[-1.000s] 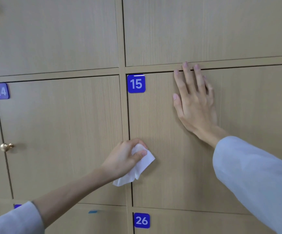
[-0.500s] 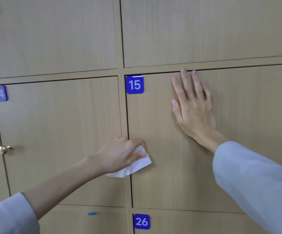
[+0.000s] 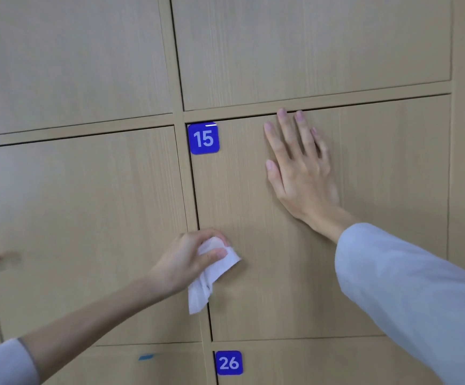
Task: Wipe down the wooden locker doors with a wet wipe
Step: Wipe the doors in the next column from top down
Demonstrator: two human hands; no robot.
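White wipe (image 3: 212, 273) gripped in left hand (image 3: 189, 259) is scrubbing door 15's (image 3: 267, 273) left edge, right hand (image 3: 301, 173) bracing flat-open; next, probably sweeping rightward.

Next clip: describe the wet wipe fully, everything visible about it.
The wet wipe is a white, thin, soft-looking sheet, crumpled and bunched rather than flat. Its upper part is pinched in the grip of the left hand, thumb over the front; a loose tail hangs down below the hand. It lies against the wood at the lower left edge of the locker door numbered 15, overlapping the frame strip beside it. Whether it is damp cannot be told.
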